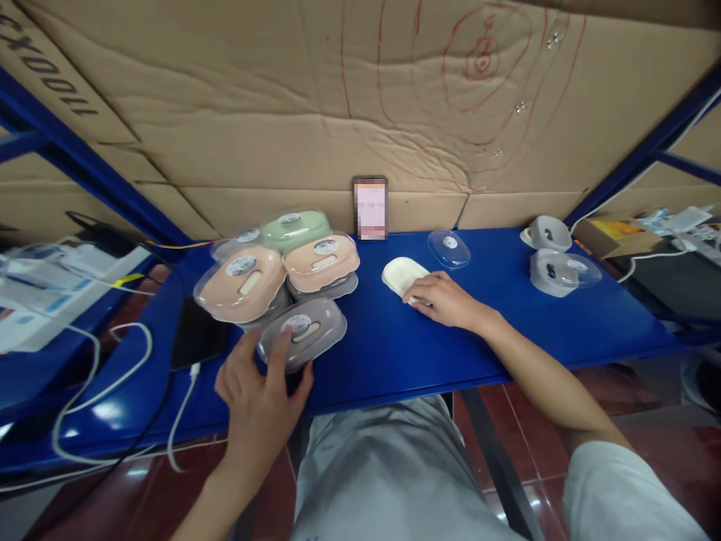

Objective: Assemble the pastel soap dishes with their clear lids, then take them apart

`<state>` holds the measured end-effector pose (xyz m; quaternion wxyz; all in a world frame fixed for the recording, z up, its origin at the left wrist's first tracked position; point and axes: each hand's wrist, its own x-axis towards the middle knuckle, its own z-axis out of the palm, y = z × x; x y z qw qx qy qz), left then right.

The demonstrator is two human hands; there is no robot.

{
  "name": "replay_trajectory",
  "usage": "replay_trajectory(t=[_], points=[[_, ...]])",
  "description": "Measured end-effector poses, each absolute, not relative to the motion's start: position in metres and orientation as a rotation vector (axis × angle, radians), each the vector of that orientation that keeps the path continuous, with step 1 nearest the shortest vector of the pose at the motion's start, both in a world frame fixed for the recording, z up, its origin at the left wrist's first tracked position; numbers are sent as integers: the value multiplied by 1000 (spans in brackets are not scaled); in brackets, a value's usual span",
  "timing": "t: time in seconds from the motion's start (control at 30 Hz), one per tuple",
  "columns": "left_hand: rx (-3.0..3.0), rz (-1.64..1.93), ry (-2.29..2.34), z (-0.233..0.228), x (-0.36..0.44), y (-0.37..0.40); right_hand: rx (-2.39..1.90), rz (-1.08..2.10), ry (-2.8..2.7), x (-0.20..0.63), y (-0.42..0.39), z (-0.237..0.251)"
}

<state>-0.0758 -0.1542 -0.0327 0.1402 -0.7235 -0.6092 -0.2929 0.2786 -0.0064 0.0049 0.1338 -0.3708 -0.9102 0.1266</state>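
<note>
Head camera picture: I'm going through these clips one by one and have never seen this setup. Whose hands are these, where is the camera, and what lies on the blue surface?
There is no machine here. The single picture comes from a camera worn on a person's head, looking forward and down, so both hands are that person's own.

The left hand grips a grey computer mouse in a clear plastic case at the near edge of the blue table. Just behind it is a pile of similar packaged mice, peach and green. The right hand rests on a bare white mouse, out of its case. A loose clear lid lies just beyond it.

A phone leans against the cardboard wall at the back. Two grey mice sit at the far right, and white cables trail at the left.
</note>
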Motion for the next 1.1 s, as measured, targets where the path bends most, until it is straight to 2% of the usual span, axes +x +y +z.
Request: replay_trajectory(t=[0.17, 0.23, 0.4, 0.47, 0.57, 0.77, 0.93, 1.0, 1.1], points=[[-2501, -884, -1391, -21, -25, -143, -849, 693, -2641, 298, -6, 29], [-2677, -797, -1353, -14, -1, -125, -940, 604, -2521, 315, 6, 32], [-2931, -602, -1219, -9, 34, -73, -1704, -14, -2070, 355, 44, 7], [-2967, -638, -1182, -12, 36, -60, -1863, -18, -2031, 361, 55, -9], [-3001, -736, -1176, -18, 31, -51, -1861, 89, -2124, 361, 63, -21], [-3005, -746, -1235, -21, 25, -53, -1751, 200, -2285, 378, 65, -6], [-3036, -702, -1242, -20, 27, -56, -2359, -111, -1572, 446, 52, 15], [-3044, -695, -1241, -20, 27, -56, -2543, -102, -1335, 473, 43, 18], [-3044, -664, -1254, -20, 28, -57, -2615, -46, -1307, 493, 35, 16]])
